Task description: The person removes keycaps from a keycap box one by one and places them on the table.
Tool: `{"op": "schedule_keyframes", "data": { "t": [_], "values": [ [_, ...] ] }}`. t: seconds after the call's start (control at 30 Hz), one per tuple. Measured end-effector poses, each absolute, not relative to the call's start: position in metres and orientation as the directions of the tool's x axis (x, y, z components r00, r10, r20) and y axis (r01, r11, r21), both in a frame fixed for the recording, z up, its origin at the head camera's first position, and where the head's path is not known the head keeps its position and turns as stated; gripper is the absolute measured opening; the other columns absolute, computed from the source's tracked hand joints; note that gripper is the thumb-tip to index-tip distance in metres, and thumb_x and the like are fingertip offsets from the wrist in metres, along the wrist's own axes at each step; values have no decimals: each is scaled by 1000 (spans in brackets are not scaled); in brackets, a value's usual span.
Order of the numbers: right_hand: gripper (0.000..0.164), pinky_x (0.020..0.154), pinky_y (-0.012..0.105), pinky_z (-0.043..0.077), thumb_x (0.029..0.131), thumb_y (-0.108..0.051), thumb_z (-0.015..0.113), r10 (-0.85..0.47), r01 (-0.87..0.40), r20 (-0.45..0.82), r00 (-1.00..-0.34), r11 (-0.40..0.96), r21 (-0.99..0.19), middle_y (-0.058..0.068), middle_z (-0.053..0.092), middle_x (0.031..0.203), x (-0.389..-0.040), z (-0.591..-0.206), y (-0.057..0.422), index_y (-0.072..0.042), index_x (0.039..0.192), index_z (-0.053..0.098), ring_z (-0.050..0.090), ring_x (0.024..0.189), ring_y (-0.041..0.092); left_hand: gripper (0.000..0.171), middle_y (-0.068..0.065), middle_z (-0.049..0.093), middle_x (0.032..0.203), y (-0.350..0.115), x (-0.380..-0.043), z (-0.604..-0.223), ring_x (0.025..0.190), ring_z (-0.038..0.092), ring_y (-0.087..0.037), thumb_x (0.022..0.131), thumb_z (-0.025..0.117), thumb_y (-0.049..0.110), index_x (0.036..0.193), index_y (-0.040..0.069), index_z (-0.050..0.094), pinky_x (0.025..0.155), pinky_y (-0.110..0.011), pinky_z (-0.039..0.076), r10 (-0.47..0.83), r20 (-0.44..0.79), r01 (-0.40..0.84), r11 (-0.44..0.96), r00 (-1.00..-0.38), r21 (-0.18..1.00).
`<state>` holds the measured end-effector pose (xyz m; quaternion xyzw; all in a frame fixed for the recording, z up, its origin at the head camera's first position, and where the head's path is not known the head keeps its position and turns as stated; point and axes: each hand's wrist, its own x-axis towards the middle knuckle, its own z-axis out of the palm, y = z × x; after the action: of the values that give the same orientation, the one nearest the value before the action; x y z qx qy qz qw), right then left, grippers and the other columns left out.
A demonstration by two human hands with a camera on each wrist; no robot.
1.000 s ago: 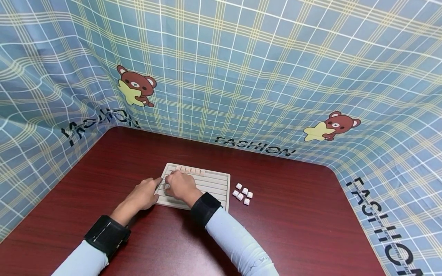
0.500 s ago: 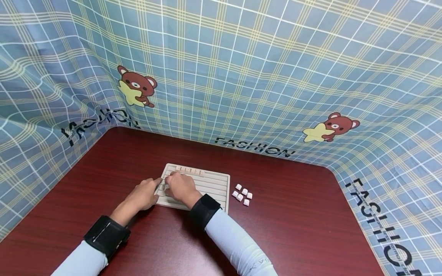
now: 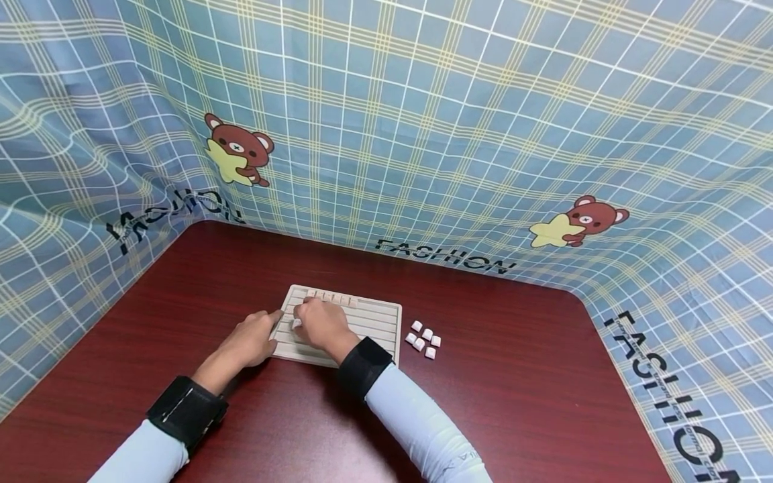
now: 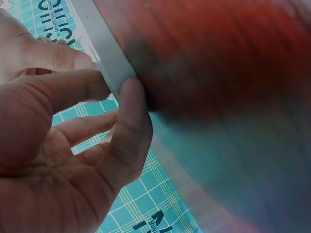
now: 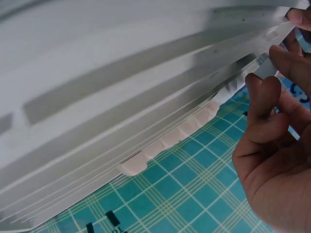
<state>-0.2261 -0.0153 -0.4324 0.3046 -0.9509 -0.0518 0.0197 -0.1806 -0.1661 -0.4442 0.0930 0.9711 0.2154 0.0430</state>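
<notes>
A pale ridged keycap tray [image 3: 377,327] lies on the table, with a row of pink keycaps [image 3: 336,298] along its far edge. My left hand [image 3: 250,337] grips the tray's left side; in the left wrist view thumb and fingers pinch the rim [image 4: 114,60]. Over the tray's left half, my right hand [image 3: 323,327] pinches a white keycap [image 5: 266,68] between thumb and fingertips, close above the ridges. In the right wrist view, the left hand's fingers [image 5: 299,18] show at the tray's end. My right hand hides part of the left rows.
Several loose white keycaps [image 3: 419,345] lie on the dark red table [image 3: 513,376], just right of the tray. A blue plaid curtain [image 3: 386,134] with printed bears surrounds the table's back and sides.
Over the last half second my right hand has shifted slightly right along the tray, with the white keycap between its fingers. My left hand stays on the tray's side.
</notes>
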Motion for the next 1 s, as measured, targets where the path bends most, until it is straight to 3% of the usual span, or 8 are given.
{"op": "schedule_keyframes", "data": {
  "t": [0.3, 0.53, 1.0],
  "values": [
    [11, 55, 30, 53, 88, -34, 68, -596, -592, 50, -802, 803, 65, -5, 69, 97, -224, -427, 8, -24, 90, 72, 68, 81, 11, 55, -29, 59, 107, -167, -180, -443, 97, 62, -46, 80, 64, 0, 132, -8, 52, 76, -53, 52, 200, -40, 163, 887, -979, 432],
    [17, 59, 26, 52, 87, -34, 71, -587, -592, 103, -803, 805, -37, -7, 70, 96, -219, -421, 49, -23, 100, 74, 68, 83, 9, 56, -30, 58, 109, -166, -181, -442, 100, 61, -48, 80, 64, 0, 133, -8, 51, 78, -54, 52, 200, -54, 158, 889, -978, 431],
    [21, 56, 32, 53, 84, -28, 76, -487, -507, 160, -859, 852, -127, -1, 70, 94, -213, -422, 135, -16, 101, 75, 71, 79, 17, 57, -29, 58, 108, -168, -181, -443, 96, 62, -44, 79, 63, 0, 134, -8, 51, 76, -52, 52, 202, -58, 158, 887, -978, 435]
  ]
}}
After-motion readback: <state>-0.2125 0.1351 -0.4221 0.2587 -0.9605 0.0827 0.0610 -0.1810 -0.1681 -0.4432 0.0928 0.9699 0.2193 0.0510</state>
